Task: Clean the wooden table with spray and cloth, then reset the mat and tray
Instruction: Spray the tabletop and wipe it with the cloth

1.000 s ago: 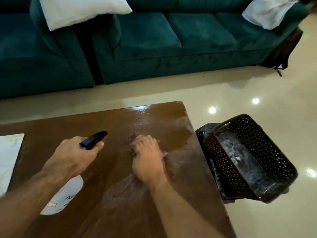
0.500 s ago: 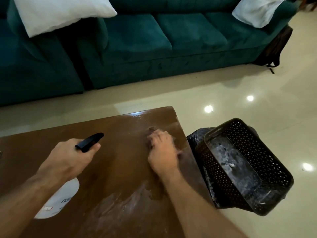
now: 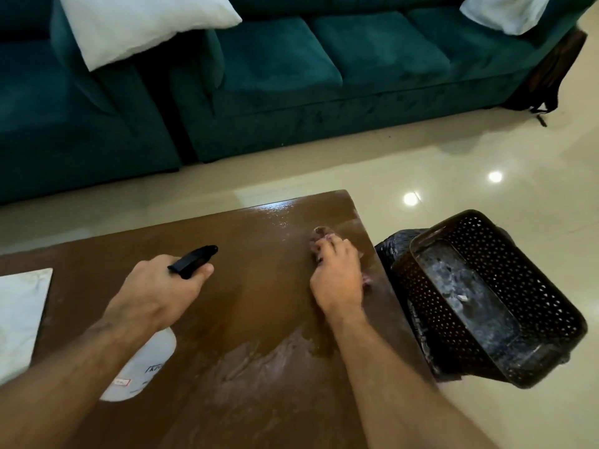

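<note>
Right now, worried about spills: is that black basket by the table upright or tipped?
Tipped: the black basket leans on the floor beside the table, its opening tilted toward the camera.

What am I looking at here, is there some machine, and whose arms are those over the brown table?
No machine: a person wears a camera on the head, looking down at their own hands. The left hand grips a white spray bottle with a black nozzle. The right hand presses a dark cloth onto the wooden table near its far right corner. A pale mat lies at the left edge. Beside the table, a black perforated basket sits on the floor, with a teal sofa beyond.
</note>
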